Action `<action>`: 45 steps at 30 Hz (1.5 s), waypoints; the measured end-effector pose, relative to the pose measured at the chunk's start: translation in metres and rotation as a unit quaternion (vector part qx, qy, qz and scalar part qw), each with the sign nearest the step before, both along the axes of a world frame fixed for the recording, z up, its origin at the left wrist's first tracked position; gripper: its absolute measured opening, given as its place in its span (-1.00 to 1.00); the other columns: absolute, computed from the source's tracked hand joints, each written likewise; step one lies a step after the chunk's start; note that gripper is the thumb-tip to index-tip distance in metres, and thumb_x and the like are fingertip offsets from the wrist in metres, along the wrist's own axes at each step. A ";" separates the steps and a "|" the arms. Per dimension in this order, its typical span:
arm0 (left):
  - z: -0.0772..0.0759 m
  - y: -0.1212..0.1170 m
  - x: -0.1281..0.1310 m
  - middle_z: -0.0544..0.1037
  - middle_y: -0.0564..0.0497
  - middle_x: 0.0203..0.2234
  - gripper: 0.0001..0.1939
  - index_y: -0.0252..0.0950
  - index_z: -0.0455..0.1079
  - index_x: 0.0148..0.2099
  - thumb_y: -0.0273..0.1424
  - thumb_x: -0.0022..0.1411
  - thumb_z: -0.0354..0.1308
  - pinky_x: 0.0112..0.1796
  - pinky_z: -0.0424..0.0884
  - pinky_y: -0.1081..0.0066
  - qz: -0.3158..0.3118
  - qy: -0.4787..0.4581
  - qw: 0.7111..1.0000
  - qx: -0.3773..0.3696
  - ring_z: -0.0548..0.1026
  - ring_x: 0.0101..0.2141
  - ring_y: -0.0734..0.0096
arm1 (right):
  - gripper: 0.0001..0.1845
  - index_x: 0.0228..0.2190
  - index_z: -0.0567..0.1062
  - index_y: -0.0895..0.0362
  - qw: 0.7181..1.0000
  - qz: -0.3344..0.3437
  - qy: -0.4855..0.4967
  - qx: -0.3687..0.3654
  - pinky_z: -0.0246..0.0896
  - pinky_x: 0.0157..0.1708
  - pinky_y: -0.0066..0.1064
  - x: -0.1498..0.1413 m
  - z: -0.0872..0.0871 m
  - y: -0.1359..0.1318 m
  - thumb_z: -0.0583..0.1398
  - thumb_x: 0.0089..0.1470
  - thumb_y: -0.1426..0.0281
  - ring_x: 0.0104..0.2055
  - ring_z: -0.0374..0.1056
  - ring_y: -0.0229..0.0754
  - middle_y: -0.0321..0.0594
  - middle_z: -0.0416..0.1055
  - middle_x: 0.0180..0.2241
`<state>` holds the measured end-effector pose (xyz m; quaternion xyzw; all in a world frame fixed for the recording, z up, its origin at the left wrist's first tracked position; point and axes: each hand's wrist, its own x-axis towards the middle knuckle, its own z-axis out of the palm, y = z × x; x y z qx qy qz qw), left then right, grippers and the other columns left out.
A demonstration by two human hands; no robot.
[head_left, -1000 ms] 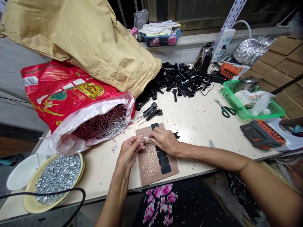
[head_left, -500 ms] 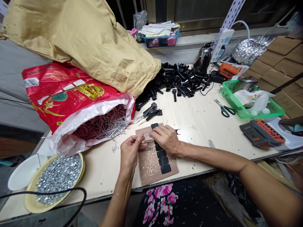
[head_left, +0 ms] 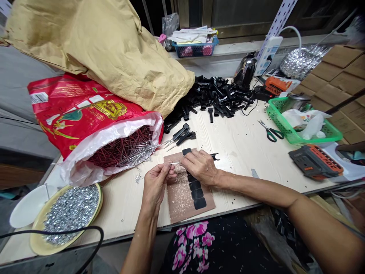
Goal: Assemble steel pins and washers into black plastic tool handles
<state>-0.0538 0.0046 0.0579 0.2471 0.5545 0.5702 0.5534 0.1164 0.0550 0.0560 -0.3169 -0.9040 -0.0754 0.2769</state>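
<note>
My left hand (head_left: 156,180) pinches one end of a thin silvery metal pin (head_left: 175,163) between thumb and forefinger. At the pin's other end my right hand (head_left: 202,167) is closed, its fingertips covering that end. A forked black plastic part (head_left: 215,156) sticks out past the right hand's knuckles; the rest of it is hidden in the grip. Both hands are above a brown board (head_left: 178,207) sprinkled with pale specks, which has a row of black rounded pads (head_left: 199,203) along its right side.
Left of the board lies a red bag (head_left: 71,110) spilling long screws (head_left: 122,150), near a yellow bowl of small metal nuts or washers (head_left: 71,213). Black plastic parts (head_left: 219,95) are heaped behind. Scissors (head_left: 270,131), a green basket (head_left: 308,137) and a battery pack (head_left: 316,161) are to the right.
The forked end of the black part has shifted slightly up and outward behind my right hand. More of the pin shows between my fingers; both hands stay nearly in place.
</note>
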 end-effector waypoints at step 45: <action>-0.008 0.005 0.008 0.57 -0.04 -0.46 -0.67 -0.41 0.52 -0.29 -0.24 -0.03 0.32 -0.44 0.46 0.53 -0.009 0.023 1.000 0.003 0.47 -0.53 0.55 | -0.75 -0.36 0.42 0.17 0.947 0.028 0.118 -0.298 0.09 -0.36 -0.48 0.011 -0.006 0.012 0.05 0.24 0.29 -0.34 0.25 -0.31 -0.26 0.37 -0.36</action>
